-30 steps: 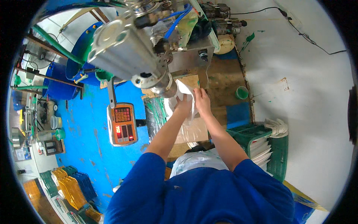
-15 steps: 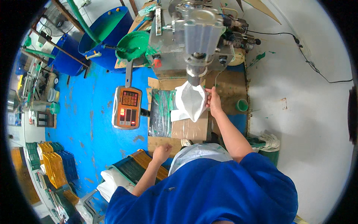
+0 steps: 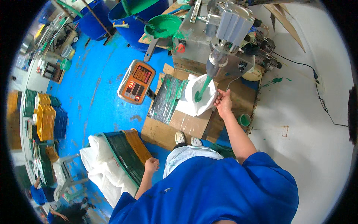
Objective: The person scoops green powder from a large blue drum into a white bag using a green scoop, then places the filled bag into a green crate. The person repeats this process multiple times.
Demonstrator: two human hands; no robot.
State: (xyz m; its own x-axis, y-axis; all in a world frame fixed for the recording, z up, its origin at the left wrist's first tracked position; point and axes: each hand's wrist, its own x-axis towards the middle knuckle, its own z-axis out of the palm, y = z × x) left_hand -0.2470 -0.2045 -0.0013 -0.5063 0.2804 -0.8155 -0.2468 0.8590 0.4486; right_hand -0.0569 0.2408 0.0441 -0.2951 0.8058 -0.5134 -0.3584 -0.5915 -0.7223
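Observation:
A white bag point(image 3: 191, 93) stands with its mouth spread under a metal filling nozzle point(image 3: 213, 66). Thick green paste point(image 3: 204, 90) runs from the nozzle into it. My right hand point(image 3: 223, 104) grips the bag's right rim between thumb and fingers. Beneath the bag lies a brown board point(image 3: 188, 123), next to a platform wrapped in green-smeared plastic point(image 3: 164, 104). To its left stands an orange scale display point(image 3: 137, 82) with lit digits. My left hand point(image 3: 151, 164) is a loose fist with nothing showing in it, beside the stacked crates.
A green-coated pan point(image 3: 163, 26) and blue tubs point(image 3: 130, 31) stand at the far left of the machine point(image 3: 197, 46). A small green cup point(image 3: 244, 120) sits right of my forearm. White sacks point(image 3: 106, 164) lie against a green crate point(image 3: 121, 156). Other people point(image 3: 41, 192) are at lower left.
Green paste now flows into the bag, which was empty inside. The bag's mouth is rounder. My view has turned, and my left hand is lower, nearer the crates.

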